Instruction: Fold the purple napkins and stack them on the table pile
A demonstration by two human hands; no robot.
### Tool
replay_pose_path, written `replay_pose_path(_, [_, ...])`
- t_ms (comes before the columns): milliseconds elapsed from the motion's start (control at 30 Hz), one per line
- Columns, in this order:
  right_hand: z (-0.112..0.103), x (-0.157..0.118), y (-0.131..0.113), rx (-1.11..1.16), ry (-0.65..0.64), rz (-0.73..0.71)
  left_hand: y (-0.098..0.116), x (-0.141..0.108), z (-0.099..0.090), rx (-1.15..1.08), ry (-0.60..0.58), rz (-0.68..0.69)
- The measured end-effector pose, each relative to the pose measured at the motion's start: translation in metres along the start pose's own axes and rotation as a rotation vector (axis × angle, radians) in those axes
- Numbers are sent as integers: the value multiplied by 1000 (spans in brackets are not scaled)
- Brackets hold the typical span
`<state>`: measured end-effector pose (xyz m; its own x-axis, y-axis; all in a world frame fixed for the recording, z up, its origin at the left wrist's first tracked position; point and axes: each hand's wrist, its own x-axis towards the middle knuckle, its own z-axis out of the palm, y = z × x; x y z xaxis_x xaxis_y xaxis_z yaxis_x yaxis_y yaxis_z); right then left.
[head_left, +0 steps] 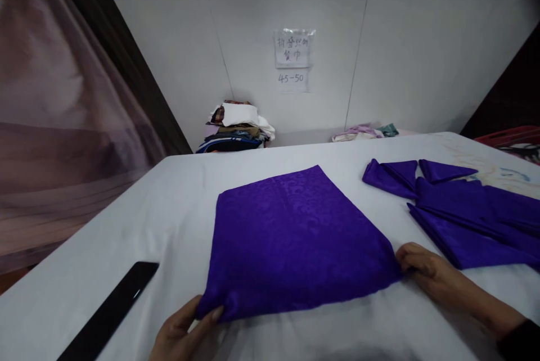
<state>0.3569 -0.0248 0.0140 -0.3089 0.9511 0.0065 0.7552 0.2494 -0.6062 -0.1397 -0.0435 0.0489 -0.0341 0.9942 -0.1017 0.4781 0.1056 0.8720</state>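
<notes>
A purple patterned cloth napkin lies spread on the white-covered table, its near edge slightly lifted. My left hand pinches the near left corner between thumb and fingers. At the near right corner, my right hand grips the cloth with its fingers closed. To the right sit several folded purple napkins, partly overlapping one another, close beyond my right hand.
A long black flat object rests at the left front. Piles of folded clothes and other fabric stand behind the table. Handwritten paper signs hang on the wall. A pinkish curtain drapes along the left.
</notes>
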Motion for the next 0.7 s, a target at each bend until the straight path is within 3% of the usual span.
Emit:
replay_pose_path(67, [-3, 2, -9, 3, -26, 13, 10, 7, 1, 2, -54, 68])
replay_pose_path(167, [-6, 12, -40, 85, -82, 4, 30, 22, 14, 113, -135, 298])
replay_pose_path(300, [7, 38, -101, 247, -214, -161, 67, 41, 53, 308, -196, 733])
replay_pose_path(367, [22, 55, -127, 342, -234, -225, 85, 48, 73, 383, -235, 868])
replay_pose_path(433, [39, 71, -144, 474, -225, -263, 98, 54, 87, 440, -267, 910])
replay_pose_path(533, [61, 88, -154, 682, -206, -234, 102, 61, 94, 462, -285, 858])
replay_pose_path(700, [67, 101, -152, 987, -282, -156, 89, 75, 97, 338, -264, 690])
